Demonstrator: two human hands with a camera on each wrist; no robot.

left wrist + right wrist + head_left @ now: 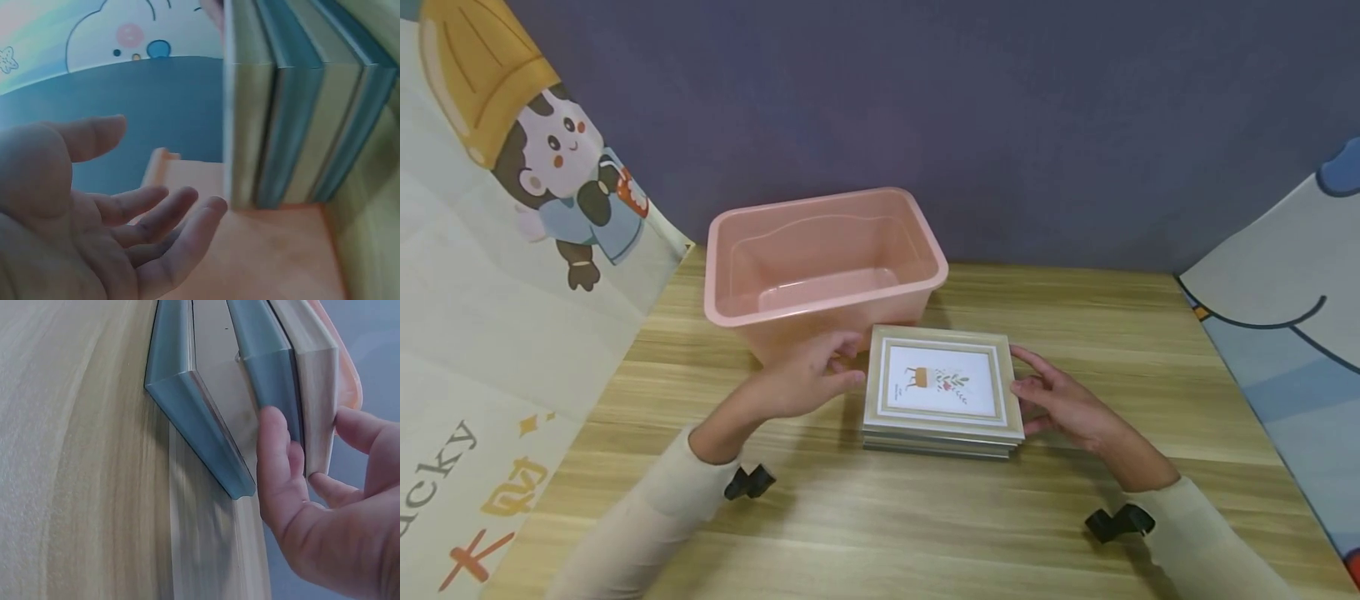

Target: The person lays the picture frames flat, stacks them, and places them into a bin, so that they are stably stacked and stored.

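Your right hand pinches top wood-framed picture on stack; left hand open, beside left edge. Next, likely: lift into far pink plastic bin.

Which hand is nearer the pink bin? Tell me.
Left. The left hand sits just in front of the pink bin, beside the stack of picture frames. The right hand is on the stack's far side, farther away.

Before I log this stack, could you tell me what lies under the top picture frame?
Under the top picture frame more frames are stacked on the wooden table, their grey-blue and pale edges showing. Their faces are covered. The right hand touches the stack's side.
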